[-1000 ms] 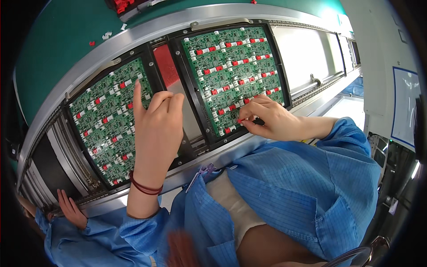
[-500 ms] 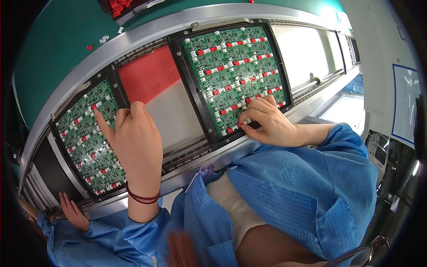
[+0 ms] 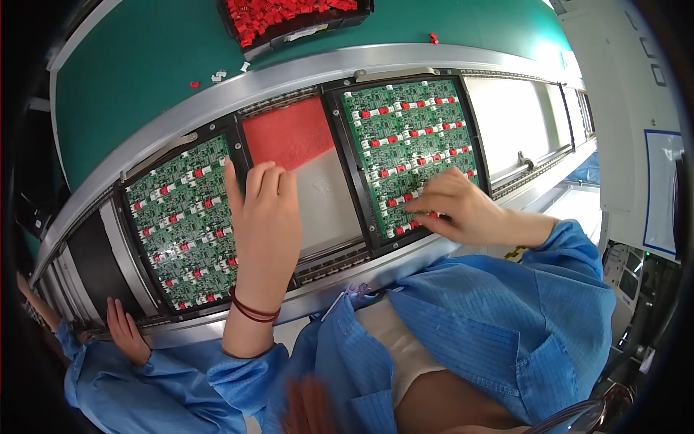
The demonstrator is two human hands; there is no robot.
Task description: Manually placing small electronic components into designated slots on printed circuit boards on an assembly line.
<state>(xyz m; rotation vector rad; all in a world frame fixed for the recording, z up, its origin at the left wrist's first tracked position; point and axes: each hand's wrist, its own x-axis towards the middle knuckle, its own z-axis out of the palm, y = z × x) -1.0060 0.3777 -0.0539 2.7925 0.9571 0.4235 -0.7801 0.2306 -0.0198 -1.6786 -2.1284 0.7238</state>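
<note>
Two green circuit boards in black frames lie on a conveyor, both set with rows of small red and white connectors. Over the right-hand board (image 3: 400, 108), my right hand (image 3: 463, 206) is closed in a pinch at the lower rows. A red connector (image 3: 434, 215) shows between its thumb and index finger; whether it is seated in the board is hard to tell. My left hand (image 3: 267, 217), with a dark band at its wrist, is above the right edge of the left-hand board (image 3: 189, 239). Its index finger points out and the others are bent, nothing visible in them.
A black bin (image 3: 307, 32) of red connectors stands on the green mat (image 3: 144, 79) beyond the metal rail. Loose red and white pieces lie nearby. A red sheet (image 3: 289, 130) lies between the boards. At left rests a co-worker's hand (image 3: 126, 334). A blurred hand-like shape (image 3: 303, 406) is below.
The view has shifted, showing more of the bin. My left index finger has moved right across the left-hand board to its edge. My right hand stays at nearly the same part of its board.
</note>
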